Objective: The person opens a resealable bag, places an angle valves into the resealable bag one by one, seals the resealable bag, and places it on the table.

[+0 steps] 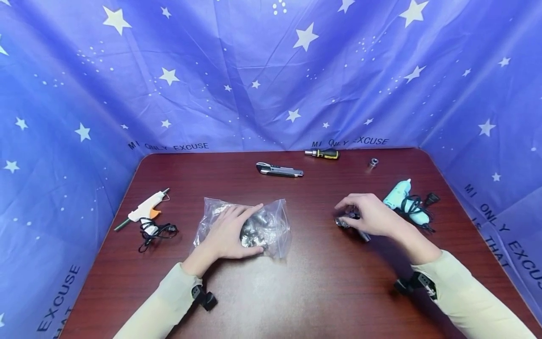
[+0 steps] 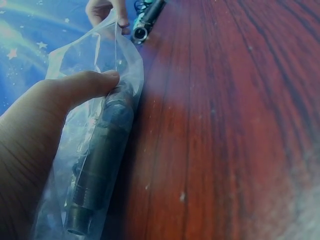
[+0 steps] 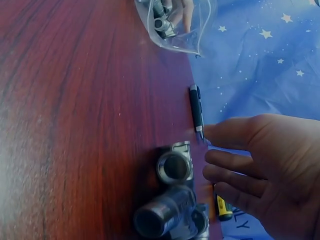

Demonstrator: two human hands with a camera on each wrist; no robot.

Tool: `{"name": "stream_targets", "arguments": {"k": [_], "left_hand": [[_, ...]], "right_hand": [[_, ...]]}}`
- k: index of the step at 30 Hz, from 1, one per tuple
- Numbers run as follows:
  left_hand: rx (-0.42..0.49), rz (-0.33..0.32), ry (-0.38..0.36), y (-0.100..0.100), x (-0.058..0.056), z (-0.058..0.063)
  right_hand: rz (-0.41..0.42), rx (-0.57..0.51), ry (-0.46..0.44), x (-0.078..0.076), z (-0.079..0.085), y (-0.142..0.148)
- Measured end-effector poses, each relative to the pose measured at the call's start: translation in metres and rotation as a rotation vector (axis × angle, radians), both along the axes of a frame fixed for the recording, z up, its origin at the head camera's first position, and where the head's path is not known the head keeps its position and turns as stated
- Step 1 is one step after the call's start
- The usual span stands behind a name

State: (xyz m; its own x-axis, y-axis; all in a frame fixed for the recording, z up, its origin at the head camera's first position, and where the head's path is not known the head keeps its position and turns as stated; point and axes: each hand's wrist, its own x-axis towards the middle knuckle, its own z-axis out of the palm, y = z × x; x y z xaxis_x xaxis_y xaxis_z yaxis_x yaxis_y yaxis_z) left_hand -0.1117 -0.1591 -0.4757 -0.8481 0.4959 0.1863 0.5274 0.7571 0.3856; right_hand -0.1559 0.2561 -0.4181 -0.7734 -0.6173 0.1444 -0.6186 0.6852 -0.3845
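Observation:
A clear zip bag (image 1: 278, 226) with several shiny metal fittings inside lies left of the table's middle. My left hand (image 1: 226, 233) grips it from above, thumb on the near side and fingers over the far side. In the left wrist view the thumb presses the plastic above a tubular metal fitting (image 2: 95, 170). To the right, loose metal pipe fittings (image 3: 175, 167) lie grouped on the table. Above them my right hand (image 1: 368, 214) hovers, its fingers (image 3: 235, 165) loosely extended and apart from the fittings in the right wrist view.
A blue glue gun (image 1: 398, 194) with a bundled cord lies beyond the right hand, and a white one (image 1: 146, 208) lies at far left. Along the back are a utility knife (image 1: 279, 170), a yellow-black screwdriver (image 1: 327, 154) and a small metal piece (image 1: 373, 163). Starry curtains enclose the table.

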Motion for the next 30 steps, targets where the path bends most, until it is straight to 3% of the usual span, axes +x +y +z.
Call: {"name": "stream_targets", "arguments": {"k": [14,23,30], "left_hand": [[-0.022,0.011,-0.005,0.001,-0.001,-0.002],[-0.015,0.009,0.000,0.000,-0.001,-0.004],[-0.023,0.008,0.004,-0.001,-0.003,-0.004]], "right_hand": [[0.068,0.159,-0.035,-0.002,-0.004,0.010],[0.075,0.121,-0.008,-0.006,-0.011,-0.002],[0.082,0.051,-0.043,-0.009,-0.008,-0.024]]}}
